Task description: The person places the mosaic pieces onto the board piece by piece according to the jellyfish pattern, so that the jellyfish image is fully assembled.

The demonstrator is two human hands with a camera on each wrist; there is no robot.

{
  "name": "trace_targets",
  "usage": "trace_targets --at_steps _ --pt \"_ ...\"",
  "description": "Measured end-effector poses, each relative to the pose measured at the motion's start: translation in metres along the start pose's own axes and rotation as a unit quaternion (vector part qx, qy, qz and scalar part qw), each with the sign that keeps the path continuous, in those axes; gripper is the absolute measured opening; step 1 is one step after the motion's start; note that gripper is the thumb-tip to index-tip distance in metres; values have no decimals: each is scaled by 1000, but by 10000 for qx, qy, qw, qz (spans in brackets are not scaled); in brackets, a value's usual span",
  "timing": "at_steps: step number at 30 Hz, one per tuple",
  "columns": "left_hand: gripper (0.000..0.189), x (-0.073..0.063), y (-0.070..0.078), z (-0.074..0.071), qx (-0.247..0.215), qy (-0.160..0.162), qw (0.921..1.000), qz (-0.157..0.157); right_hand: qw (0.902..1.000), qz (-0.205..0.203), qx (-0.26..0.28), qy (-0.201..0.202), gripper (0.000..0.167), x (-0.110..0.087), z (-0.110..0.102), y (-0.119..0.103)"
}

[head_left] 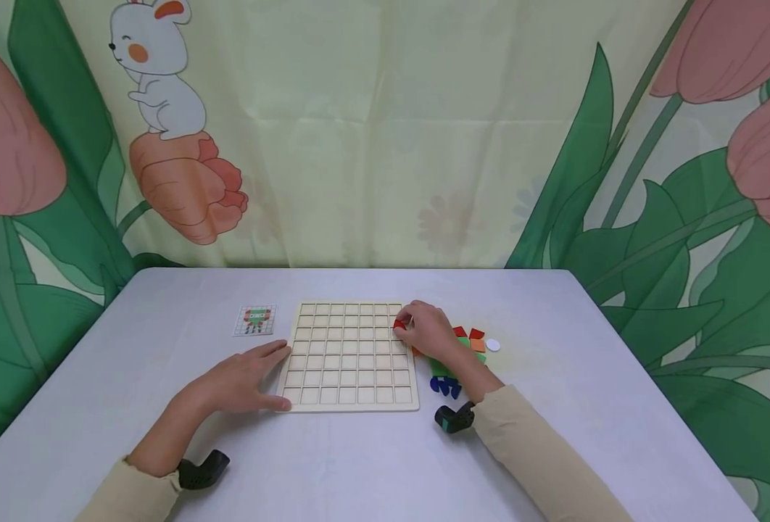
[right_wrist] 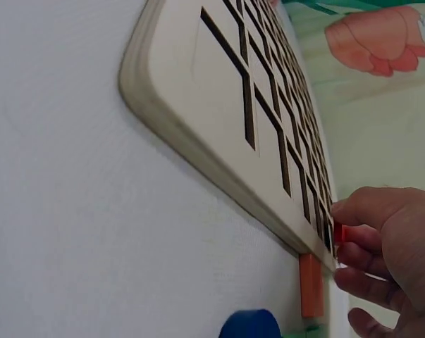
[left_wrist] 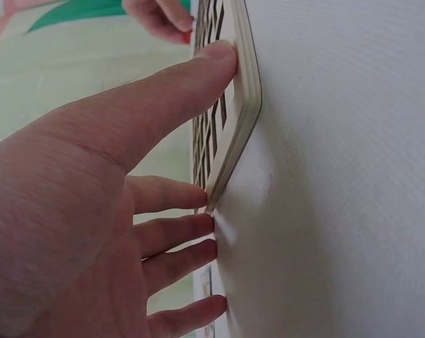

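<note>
A pale wooden grid board [head_left: 347, 357] lies on the white table, its square cells bare. My left hand [head_left: 244, 378] rests at the board's left side, fingers extended; in the left wrist view the thumb [left_wrist: 216, 56] lies on the board's rim and the fingertips touch its edge. Over the upper right cells, my right hand [head_left: 429, 332] pinches a small red piece [head_left: 399, 325] between thumb and fingers. The fingers partly hide this piece, also in the right wrist view, where the red piece [right_wrist: 340, 233] shows close to the board's far edge.
Right of the board lie loose pieces: green pieces [head_left: 439, 368], blue pieces [head_left: 445, 386], red pieces [head_left: 476, 334], an orange piece [head_left: 477, 345] and a white disc [head_left: 492, 346]. Another orange piece [right_wrist: 311, 285] is against the board's edge. A picture card [head_left: 255, 320] lies at upper left.
</note>
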State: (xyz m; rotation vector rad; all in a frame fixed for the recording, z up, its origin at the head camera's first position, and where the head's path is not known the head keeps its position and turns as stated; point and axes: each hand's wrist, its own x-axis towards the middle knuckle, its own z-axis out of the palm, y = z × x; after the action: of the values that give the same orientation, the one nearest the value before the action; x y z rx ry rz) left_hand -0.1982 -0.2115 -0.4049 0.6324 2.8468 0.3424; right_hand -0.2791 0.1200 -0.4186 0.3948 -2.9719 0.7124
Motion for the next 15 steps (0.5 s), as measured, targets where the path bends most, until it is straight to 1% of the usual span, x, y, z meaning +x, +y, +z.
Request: trace_targets --at_steps 8,15 --pt "96 -2 -3 1 -49 36 10000 26 9999 -9 93 -88 21 7 6 -14" --pt "96 -2 -1 -1 -21 24 10000 73 9998 -150 -78 -105 21 13 9 -17"
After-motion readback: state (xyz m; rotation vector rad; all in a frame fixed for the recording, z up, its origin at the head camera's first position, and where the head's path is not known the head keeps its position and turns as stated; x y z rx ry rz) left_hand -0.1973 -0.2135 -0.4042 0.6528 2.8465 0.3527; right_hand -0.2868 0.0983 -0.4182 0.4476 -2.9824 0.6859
